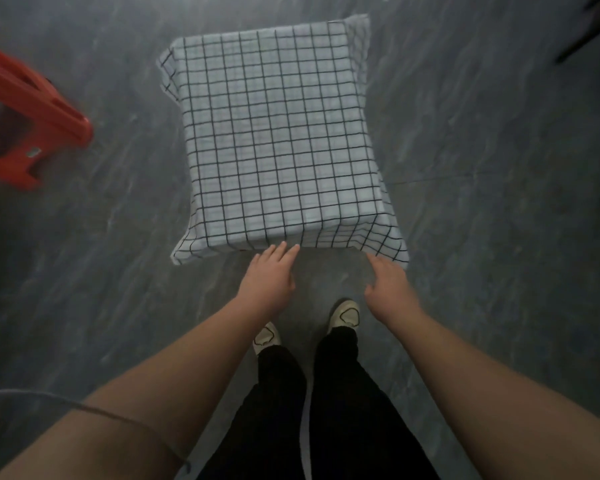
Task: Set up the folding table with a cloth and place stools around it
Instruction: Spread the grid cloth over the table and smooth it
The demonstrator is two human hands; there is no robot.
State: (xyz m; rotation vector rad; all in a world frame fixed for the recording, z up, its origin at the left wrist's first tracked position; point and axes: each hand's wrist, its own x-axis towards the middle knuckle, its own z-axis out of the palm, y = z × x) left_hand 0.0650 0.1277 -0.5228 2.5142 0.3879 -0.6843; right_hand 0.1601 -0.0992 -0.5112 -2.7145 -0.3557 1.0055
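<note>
1. Left hand (267,275) - fingers straight and close together, tips just touching the near hem of the checked cloth (274,133).
2. Right hand (390,289) - fingers loosely spread and pinching nothing, index tip at the cloth's near right corner. Can't tell if it actually touches.
3. The cloth is draped over the surface and hides it completely, with hems hanging off the sides.
4. Red stool (32,109) sits off to the left on the grey floor (482,133), well apart from the cloth and partly out of frame.

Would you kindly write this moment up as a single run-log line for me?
checked cloth: spread flat, edges hanging | left hand: open, fingertips at near hem | right hand: open, by near-right corner | red stool: left, apart from cloth
</note>
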